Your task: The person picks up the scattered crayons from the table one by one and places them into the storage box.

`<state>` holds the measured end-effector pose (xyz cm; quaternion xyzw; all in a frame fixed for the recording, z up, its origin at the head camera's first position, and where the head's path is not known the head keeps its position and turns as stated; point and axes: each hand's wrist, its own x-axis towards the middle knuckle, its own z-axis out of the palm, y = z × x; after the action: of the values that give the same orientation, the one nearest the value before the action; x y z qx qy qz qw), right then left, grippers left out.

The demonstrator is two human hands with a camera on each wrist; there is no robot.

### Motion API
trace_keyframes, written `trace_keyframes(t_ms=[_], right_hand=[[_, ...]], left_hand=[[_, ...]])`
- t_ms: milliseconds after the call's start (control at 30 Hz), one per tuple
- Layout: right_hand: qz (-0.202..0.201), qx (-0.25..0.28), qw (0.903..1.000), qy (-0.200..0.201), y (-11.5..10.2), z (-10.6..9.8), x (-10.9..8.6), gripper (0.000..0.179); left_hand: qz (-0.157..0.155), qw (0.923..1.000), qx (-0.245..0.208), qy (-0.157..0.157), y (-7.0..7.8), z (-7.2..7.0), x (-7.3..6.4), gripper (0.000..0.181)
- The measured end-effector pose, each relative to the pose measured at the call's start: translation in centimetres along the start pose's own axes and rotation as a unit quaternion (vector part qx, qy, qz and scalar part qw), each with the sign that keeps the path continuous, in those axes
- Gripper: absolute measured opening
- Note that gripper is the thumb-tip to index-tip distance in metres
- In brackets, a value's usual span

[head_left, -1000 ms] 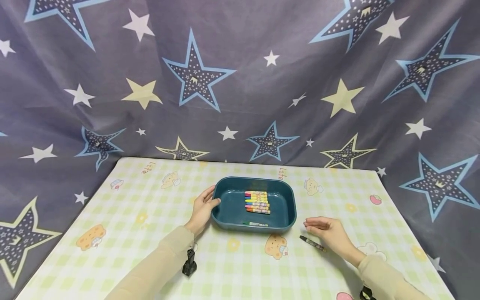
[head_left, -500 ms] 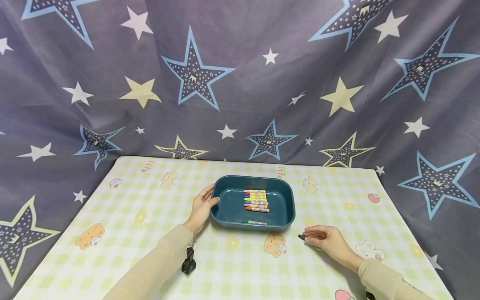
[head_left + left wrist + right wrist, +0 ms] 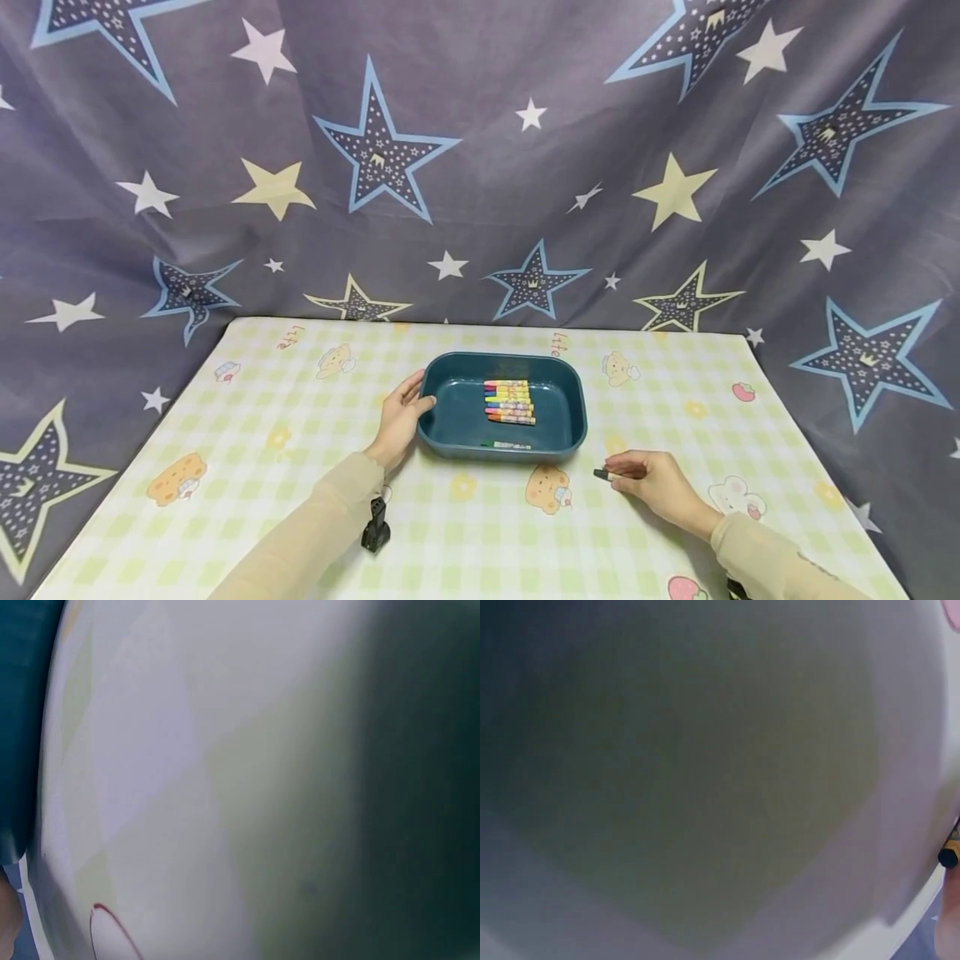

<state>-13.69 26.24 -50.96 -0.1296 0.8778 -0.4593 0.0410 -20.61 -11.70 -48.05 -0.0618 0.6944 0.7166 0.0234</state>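
A dark teal rectangular tray point(image 3: 450, 429) with raised walls stands on the table. My left hand point(image 3: 399, 421) grips its left end, thumb over the rim and fingers outside. Several coloured crayons point(image 3: 510, 402) lie side by side in a row inside the tray, and a green crayon point(image 3: 507, 445) lies apart by the front wall. To the right of the tray, my right hand point(image 3: 660, 483) pinches a black crayon point(image 3: 602, 474) between thumb and fingers, its dark tip pointing left. The black crayon's end point(image 3: 948, 857) shows at the right wrist view's edge.
A checked tablecloth point(image 3: 285, 517) with cartoon prints covers the table. Behind it hangs a grey curtain point(image 3: 480, 183) with stars. A black wrist device point(image 3: 376, 527) sits by the left sleeve.
One second ago the black crayon lay on the cloth beside my right hand. That hand came down and took hold of it. My left hand stayed on the tray.
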Motion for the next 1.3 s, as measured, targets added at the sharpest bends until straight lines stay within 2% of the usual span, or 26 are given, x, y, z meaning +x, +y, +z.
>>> trace_keyframes(t_ms=[267, 400, 600, 833, 1000, 1133, 1300], right_hand=[[0.015, 0.012, 0.9997, -0.013, -0.1, -0.3, 0.4, 0.025], [0.008, -0.002, 0.9999, -0.012, -0.8, -1.0, 0.8, 0.024], [-0.021, -0.008, 0.9996, 0.017, -3.3, -2.8, 1.8, 0.023], [-0.041, 0.017, 0.9985, 0.031, -6.4, -3.7, 3.6, 0.025], [-0.055, 0.047, 0.9972, 0.020, -7.3, -1.8, 5.6, 0.028], [-0.047, 0.070, 0.9964, 0.004, -7.8, 0.5, 7.5, 0.030], [-0.053, 0.065, 0.9963, -0.017, -8.3, 3.1, 9.7, 0.028]], left_hand=[[0.003, 1.0000, -0.003, -0.003, 0.0, -0.1, 0.0, 0.056], [0.004, 1.0000, 0.001, -0.003, -0.2, -0.3, -0.2, 0.056], [0.005, 0.9999, -0.004, -0.008, -0.7, -0.6, 0.0, 0.057], [0.015, 0.9998, -0.009, -0.004, -2.2, -0.6, 1.4, 0.055], [0.021, 0.9997, -0.003, 0.007, -2.5, -0.4, 1.7, 0.054], [0.021, 0.9997, 0.000, 0.009, -2.5, -0.4, 1.7, 0.054], [0.015, 0.9999, -0.008, -0.001, -2.0, -0.4, 1.3, 0.055]])
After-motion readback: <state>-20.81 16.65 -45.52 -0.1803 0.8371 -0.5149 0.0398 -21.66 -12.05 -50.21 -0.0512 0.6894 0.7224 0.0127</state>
